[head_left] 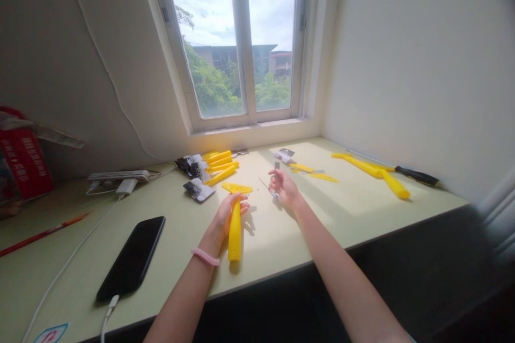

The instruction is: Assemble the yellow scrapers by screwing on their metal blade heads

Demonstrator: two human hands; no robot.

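Desktop [306, 246]: yellow plastic handle [235, 236] inside left-hand fingers [241, 204]

left hand [229, 215] grips yellow plastic scraper [235, 231] | right hand [284, 187] pinches small metal part [273, 193]

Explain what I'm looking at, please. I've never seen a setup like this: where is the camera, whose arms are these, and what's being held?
There is no machine here. This single view comes from a camera worn on a person's head, looking forward and down, so the two bare arms are that person's own.

The left hand grips a yellow plastic handle, and a pink beaded bracelet sits on that wrist. The right hand pinches a small metal piece, too small to identify.

The desk runs beneath a window. On it lie more yellow handles, packets, a black phone and a black-handled tool.
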